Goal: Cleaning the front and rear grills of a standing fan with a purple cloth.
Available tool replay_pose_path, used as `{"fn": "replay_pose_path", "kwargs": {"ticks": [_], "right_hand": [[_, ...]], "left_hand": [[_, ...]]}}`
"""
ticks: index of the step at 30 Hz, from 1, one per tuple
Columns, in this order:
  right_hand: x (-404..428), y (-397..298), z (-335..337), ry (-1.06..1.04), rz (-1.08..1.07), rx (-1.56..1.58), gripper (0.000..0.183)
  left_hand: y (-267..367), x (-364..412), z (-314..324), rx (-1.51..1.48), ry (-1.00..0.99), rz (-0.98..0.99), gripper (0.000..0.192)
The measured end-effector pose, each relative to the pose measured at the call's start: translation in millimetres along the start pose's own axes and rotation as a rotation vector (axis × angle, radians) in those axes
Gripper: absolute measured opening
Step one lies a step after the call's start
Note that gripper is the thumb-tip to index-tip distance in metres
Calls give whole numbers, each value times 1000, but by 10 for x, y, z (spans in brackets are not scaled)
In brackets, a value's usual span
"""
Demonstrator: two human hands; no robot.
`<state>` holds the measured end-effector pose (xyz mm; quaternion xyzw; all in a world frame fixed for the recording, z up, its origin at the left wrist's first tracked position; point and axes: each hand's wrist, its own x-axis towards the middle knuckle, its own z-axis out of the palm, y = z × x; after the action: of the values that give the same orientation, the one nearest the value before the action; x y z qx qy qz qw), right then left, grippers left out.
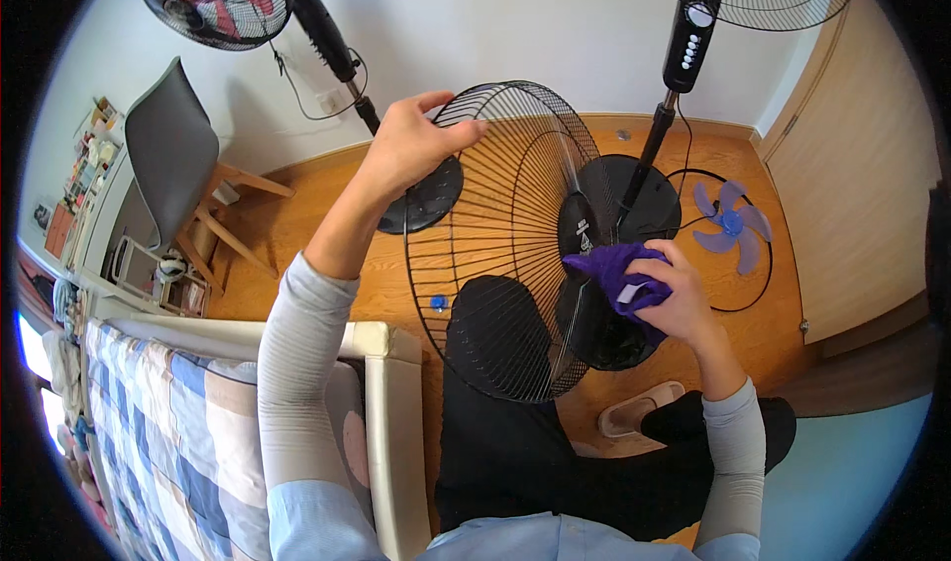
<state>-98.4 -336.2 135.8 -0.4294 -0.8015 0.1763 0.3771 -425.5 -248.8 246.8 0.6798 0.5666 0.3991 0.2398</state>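
Observation:
My left hand (412, 145) holds the upper left rim of a black wire fan guard (539, 227), thumb on the near side. The guard stands tilted in front of my legs, and its round centre badge (583, 227) bears white markings. In my right hand (680, 297) is a bunched purple cloth (620, 271) with a white tag. One tip of the cloth reaches the guard's wires just below the badge. Behind the guard are the round black base (661, 182) of a pedestal fan and a second dark round piece (605, 338), partly covered.
Beside the pedestal fan pole (646, 152), a translucent blue fan blade (732, 223) lies within a thin black ring (770, 271). A blue cap (439, 303) is on the wooden floor. Another fan (215, 4), a grey chair (174, 145) and a bed (186, 427) stand left; a door (854, 160) is right.

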Motion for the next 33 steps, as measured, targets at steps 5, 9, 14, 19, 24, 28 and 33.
{"fn": "replay_pose_path", "kwargs": {"ticks": [5, 9, 14, 19, 24, 28, 33], "right_hand": [[-179, 255, -304, 315, 244, 978, 54], [-155, 27, -371, 374, 245, 1271, 62], [-75, -411, -319, 382, 189, 1629, 73], [-105, -478, -430, 253, 78, 1772, 72], [-240, -177, -476, 326, 119, 1432, 69], [-242, 442, -56, 333, 439, 1581, 53], [-315, 1128, 812, 282, 669, 831, 37]], "left_hand": [[133, -71, -26, -96, 6, -40, 73], [440, -207, -34, -328, -32, -124, 47], [631, -317, -28, -470, -152, -227, 28], [1037, -441, -49, -477, 16, -144, 27], [1019, -630, 71, -498, 271, 251, 41], [1077, -732, 304, -463, 287, 368, 43], [966, -712, 334, -489, 298, 370, 40]]}}
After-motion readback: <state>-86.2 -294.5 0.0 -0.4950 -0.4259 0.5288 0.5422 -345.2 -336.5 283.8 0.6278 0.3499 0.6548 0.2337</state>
